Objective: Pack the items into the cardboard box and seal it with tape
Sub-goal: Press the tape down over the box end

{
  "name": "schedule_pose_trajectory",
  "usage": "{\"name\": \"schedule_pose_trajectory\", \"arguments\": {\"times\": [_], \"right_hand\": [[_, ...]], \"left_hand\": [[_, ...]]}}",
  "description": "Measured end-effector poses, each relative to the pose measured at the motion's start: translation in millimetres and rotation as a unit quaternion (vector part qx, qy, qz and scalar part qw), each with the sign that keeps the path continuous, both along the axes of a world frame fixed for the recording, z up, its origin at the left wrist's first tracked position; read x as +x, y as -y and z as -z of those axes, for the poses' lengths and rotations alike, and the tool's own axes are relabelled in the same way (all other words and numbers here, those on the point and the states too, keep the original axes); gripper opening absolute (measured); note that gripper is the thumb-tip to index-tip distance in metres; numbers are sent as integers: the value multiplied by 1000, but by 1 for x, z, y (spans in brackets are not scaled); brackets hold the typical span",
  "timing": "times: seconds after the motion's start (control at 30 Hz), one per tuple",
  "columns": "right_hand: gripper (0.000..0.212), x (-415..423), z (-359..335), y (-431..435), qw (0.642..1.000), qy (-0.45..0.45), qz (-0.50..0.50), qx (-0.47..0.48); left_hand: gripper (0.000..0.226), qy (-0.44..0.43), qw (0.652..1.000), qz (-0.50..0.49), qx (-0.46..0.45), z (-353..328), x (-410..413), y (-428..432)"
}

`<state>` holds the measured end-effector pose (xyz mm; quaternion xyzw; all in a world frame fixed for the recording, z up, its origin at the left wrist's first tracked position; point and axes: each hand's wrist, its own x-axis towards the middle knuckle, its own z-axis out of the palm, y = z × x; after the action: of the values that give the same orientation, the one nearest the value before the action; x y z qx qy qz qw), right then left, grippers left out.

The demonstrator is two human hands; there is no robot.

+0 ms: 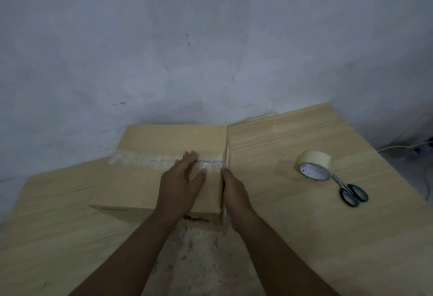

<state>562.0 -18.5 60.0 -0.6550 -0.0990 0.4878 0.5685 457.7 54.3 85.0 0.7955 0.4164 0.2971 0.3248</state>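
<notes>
Wood-grain tabletops sit against a bare grey wall, w/ a gap of speckled floor between them at near centre.

1. Task item. We see the cardboard box at centre, bridging the gap, flaps closed. A strip of clear tape runs left-right along the top seam. Contents are hidden, so packing can't be checked; we judge it done.

2. Step in hand. Sealing, approx. final stage. Our left hand lies flat on the box top, fingers spread and pressing the right end of the tape strip; it grips nothing. Our right hand is laid against the box's right side, thumb at the top edge, apparently pressing the tape end down over the corner. Whether it pinches anything, we can't tell.

3. Next move. We judge it calls for firm rubbing along the strip and over the right edge; wrinkles show along the strip, so adhesion may be weak.

4. Outlying items. Tape roll, beige, stands on the right tabletop, well apart from the box. Scissors, dark handles, lie just near-right of the roll, blades touching or nearly so.

5. Markings. Roll core liner shows small print, too small to read. No brand or label is legible on the box.
</notes>
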Motion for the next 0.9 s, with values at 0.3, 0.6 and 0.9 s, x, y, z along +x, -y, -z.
{"name": "schedule_pose_trajectory", "arguments": {"times": [0.3, 0.6, 0.9], "right_hand": [[57, -34, -12, -3, 778, 610, -128, -78], [66, -32, -18, -35, 681, 663, -306, -44], [49, -50, -28, -87, 621, 643, -445, 58]], "left_hand": [[40, -91, 991, -1, 97, -2, -46, -27], [75, -274, 948, -154, 56, 0, -115, -92], [37, -174, 966, -183, -47, -9, -137, -110]]}}
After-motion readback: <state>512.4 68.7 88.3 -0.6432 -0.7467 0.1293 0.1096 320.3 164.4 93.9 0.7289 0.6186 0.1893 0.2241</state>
